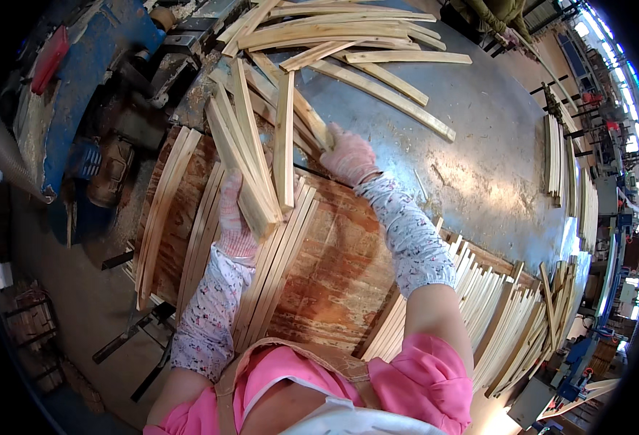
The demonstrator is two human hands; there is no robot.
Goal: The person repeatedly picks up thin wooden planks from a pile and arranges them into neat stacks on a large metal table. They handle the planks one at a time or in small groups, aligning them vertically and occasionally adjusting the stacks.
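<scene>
The left hand (236,221), in a pale pink knit glove, is closed around the near end of a bundle (243,177) of pale yellow wood strips, slim, square-edged and fanned apart at the far end, held over the brown board (341,246). The gloved right hand (350,156) grips the near end of another strip (308,112), pale and narrow, at the edge of the grey table (472,145)
</scene>
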